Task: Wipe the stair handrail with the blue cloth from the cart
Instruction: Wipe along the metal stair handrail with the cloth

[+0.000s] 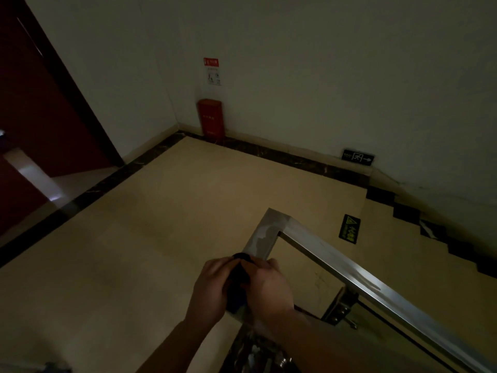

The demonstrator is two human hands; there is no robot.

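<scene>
The steel stair handrail [333,261] makes a square corner over the landing and slopes down to the right. Its short near section runs toward me and shows wet streaks. The dark blue cloth [238,281] is bunched on that near section, mostly hidden between my hands. My left hand [208,288] grips the cloth from the left. On the other side my right hand [267,288] closes over it, both pressed around the rail.
A beige tiled landing [150,238] with a dark border lies ahead. A red fire extinguisher box [211,119] stands in the far corner. A dark red door [32,109] is at the left. Stairs [419,219] descend at the right, beyond the rail.
</scene>
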